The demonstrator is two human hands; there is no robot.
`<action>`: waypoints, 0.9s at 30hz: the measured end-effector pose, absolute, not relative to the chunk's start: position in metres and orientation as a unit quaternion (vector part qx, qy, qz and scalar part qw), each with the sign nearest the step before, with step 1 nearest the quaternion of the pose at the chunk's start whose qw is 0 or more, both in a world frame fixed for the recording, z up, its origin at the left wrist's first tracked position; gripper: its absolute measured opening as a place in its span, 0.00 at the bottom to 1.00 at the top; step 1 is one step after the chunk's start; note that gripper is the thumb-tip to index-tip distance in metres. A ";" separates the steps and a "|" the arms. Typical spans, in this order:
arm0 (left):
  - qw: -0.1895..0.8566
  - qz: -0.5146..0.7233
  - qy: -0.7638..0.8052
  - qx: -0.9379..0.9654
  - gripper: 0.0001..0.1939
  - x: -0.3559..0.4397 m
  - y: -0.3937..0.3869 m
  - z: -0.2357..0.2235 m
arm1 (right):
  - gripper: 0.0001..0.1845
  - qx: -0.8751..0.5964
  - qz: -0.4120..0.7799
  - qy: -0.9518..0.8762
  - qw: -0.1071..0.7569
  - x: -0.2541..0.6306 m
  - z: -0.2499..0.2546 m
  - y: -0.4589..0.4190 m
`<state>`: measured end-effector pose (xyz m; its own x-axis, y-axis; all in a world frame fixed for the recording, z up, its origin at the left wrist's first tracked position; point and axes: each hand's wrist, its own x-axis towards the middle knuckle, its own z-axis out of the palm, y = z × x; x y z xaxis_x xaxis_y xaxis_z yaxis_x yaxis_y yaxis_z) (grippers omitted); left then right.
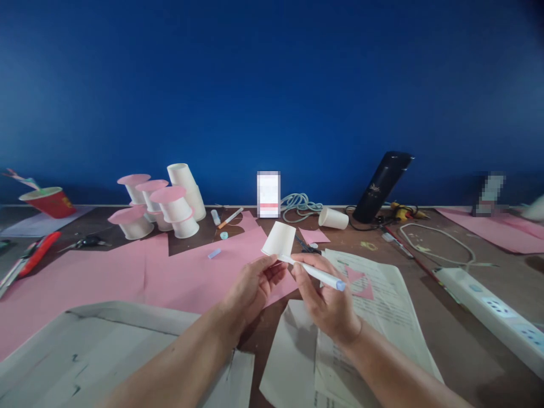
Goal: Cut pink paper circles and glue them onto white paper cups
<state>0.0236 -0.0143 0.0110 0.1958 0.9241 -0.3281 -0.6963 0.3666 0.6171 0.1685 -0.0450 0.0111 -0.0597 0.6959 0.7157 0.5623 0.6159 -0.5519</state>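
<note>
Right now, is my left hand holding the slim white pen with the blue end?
No, your right hand holds the slim white pen, while your left hand holds a white paper cup.

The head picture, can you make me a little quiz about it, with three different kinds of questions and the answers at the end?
1. Which hand holds the white pen?
2. True or false: the red cup is near the left edge of the picture.
3. What colour are the round tops on the stacked cups? A: blue. B: pink. C: green.

Key:
1. The right hand.
2. True.
3. B, pink.
</note>
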 end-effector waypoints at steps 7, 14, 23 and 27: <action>0.748 0.538 0.362 0.142 0.05 0.024 -0.013 0.012 | 0.11 -0.438 0.017 -0.720 0.538 0.172 0.012 -0.041; 0.745 0.532 0.372 0.156 0.05 0.023 -0.014 0.011 | 0.11 -0.440 0.011 -0.724 0.531 0.171 0.011 -0.040; 0.741 0.530 0.371 0.176 0.04 0.023 -0.016 0.014 | 0.10 -0.449 0.012 -0.726 0.521 0.171 0.014 -0.041; 0.743 0.531 0.368 0.177 0.05 0.023 -0.017 0.014 | 0.10 -0.445 0.005 -0.729 0.521 0.171 0.014 -0.041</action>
